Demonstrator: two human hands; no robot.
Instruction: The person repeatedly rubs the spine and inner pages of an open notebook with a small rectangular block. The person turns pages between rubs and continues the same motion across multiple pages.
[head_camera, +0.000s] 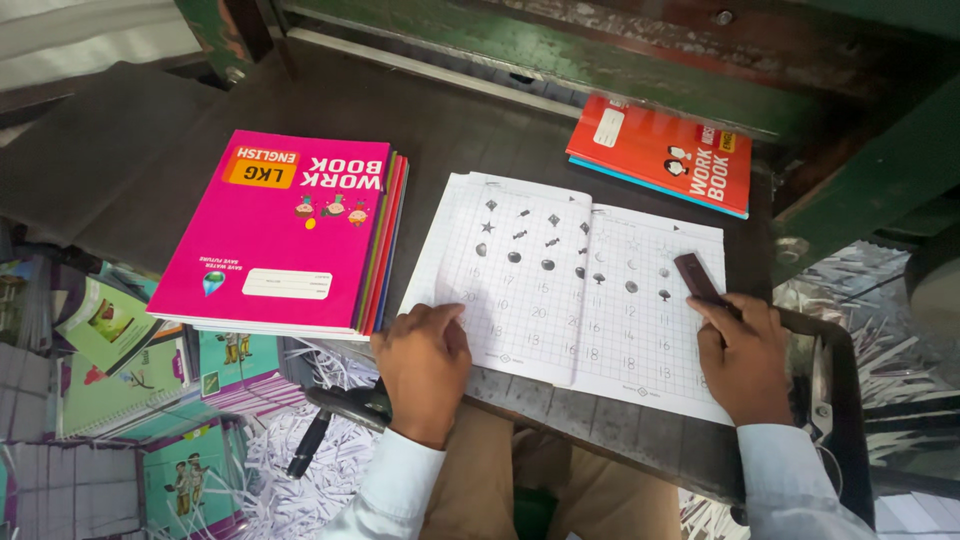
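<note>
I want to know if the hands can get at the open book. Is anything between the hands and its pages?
Nothing visible is. The left hand rests directly on the open workbook at its lower left corner. The right hand lies on its right page, holding a small dark block against the paper. The pink workbook stack sits off to the left.

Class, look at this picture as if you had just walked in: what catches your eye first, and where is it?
The bright pink workbook stack stands out first, lying left on the dark metal table. At the centre an open grid-paper booklet lies flat, the left hand pressing its lower left corner and the right hand holding a small dark block on its right page. An orange-red workbook lies at the back right.
</note>
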